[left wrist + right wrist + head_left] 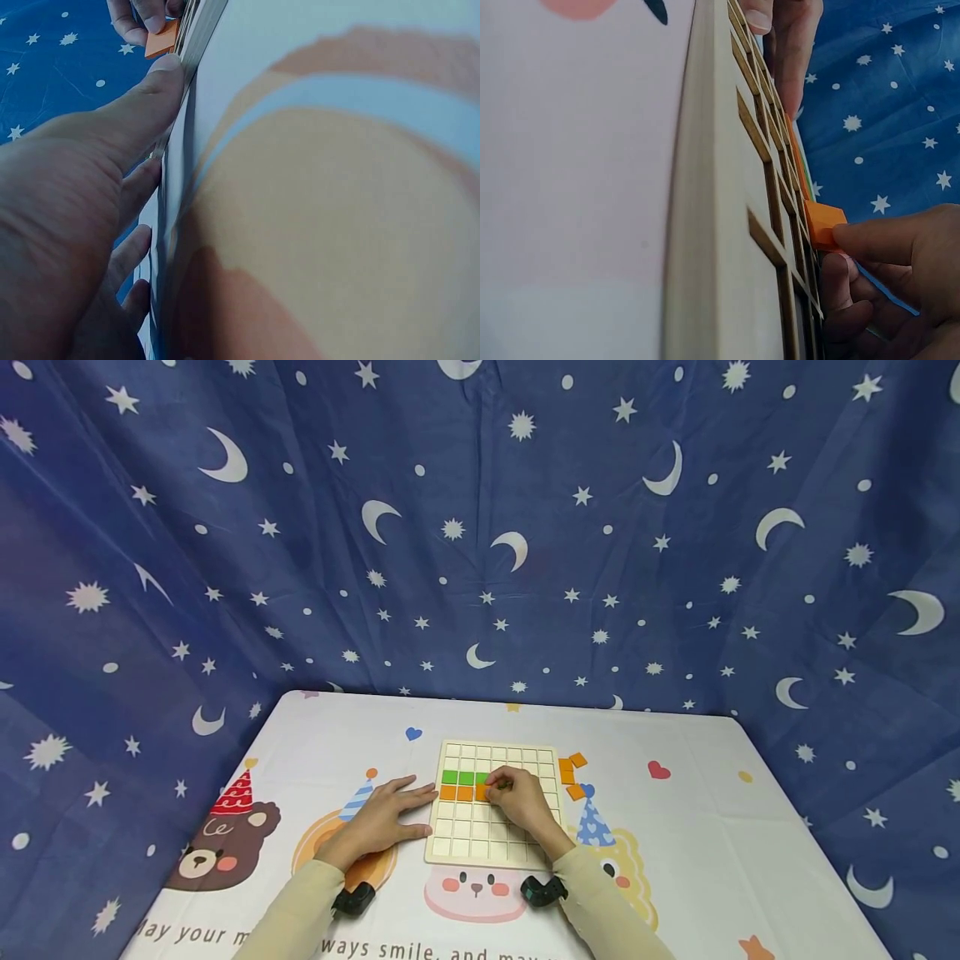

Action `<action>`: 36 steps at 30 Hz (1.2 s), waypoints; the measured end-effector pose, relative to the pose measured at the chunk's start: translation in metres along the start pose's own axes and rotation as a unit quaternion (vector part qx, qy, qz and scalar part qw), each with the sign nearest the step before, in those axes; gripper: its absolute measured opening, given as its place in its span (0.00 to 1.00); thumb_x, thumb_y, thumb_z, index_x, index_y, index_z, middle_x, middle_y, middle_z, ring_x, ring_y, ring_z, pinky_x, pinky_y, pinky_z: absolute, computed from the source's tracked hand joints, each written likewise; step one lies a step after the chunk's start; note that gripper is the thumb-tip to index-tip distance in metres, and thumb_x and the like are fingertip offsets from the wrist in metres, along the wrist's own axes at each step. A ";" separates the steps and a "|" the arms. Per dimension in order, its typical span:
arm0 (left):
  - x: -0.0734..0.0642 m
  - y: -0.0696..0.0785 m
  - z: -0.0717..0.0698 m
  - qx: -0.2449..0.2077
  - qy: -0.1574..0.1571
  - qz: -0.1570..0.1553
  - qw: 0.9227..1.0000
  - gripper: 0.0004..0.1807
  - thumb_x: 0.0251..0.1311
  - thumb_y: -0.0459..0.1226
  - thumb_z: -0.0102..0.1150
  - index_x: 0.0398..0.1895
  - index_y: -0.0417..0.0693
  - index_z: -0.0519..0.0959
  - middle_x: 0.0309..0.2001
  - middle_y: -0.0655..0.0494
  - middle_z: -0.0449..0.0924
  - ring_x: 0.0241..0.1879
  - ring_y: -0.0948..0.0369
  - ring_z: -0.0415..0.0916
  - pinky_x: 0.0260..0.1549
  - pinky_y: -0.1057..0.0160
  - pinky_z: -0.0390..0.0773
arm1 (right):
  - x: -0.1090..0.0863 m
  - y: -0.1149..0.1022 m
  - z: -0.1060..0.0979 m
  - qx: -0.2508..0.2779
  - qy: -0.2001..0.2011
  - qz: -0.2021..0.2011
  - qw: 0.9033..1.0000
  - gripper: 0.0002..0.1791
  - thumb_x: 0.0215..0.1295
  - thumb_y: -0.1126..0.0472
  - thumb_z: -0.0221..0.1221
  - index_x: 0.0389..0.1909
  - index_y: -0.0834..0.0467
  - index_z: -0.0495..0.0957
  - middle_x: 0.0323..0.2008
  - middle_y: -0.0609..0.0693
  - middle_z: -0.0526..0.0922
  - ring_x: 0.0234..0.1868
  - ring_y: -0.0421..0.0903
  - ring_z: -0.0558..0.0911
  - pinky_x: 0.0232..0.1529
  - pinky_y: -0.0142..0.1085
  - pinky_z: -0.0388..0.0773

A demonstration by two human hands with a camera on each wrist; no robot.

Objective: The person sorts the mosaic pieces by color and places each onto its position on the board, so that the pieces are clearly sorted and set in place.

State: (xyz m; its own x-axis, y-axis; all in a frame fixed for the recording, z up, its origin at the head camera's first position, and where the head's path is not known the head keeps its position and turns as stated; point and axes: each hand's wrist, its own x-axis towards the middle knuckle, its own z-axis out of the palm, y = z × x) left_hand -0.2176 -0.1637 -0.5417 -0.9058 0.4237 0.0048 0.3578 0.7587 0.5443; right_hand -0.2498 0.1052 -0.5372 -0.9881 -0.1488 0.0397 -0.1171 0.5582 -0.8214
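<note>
A pale wooden grid board lies on the table with square recesses. Green square tiles fill part of one row, and orange square tiles sit in the row just below. My right hand pinches an orange tile between thumb and fingers; it stands tilted at the grid in the right wrist view. My left hand rests on the table with fingers spread, its fingertips right at the board's left edge. In the left wrist view the left thumb lies along that edge.
Several loose orange tiles lie beside the board's right edge. The white tablecloth carries printed animals, hearts and lettering. A blue curtain with moons and stars hangs behind the table.
</note>
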 end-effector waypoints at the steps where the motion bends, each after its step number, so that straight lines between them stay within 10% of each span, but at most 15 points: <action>1: 0.000 0.000 0.000 -0.001 0.001 0.001 1.000 0.35 0.56 0.55 0.67 0.68 0.63 0.72 0.71 0.67 0.68 0.76 0.47 0.53 0.67 0.34 0.58 | 0.000 0.000 0.000 -0.003 0.000 -0.001 1.000 0.03 0.58 0.66 0.66 0.33 0.55 0.84 0.27 0.46 0.83 0.23 0.40 0.73 0.26 0.30 0.71; 36: 0.000 -0.003 0.003 -0.006 0.001 0.002 1.000 0.36 0.54 0.56 0.67 0.68 0.64 0.72 0.71 0.68 0.67 0.76 0.47 0.52 0.67 0.34 0.58 | -0.007 -0.020 -0.027 0.026 -0.025 0.001 0.999 0.10 0.62 0.61 0.66 0.43 0.56 0.84 0.38 0.48 0.84 0.28 0.41 0.78 0.26 0.34 0.74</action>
State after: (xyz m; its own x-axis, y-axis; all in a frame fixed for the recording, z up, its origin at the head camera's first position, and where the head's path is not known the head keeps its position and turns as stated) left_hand -0.2181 -0.1642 -0.5457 -0.9051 0.4250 0.0090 0.3584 0.7516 0.5537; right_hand -0.2429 0.1171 -0.5055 -0.9819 -0.1893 0.0103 -0.1082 0.5151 -0.8503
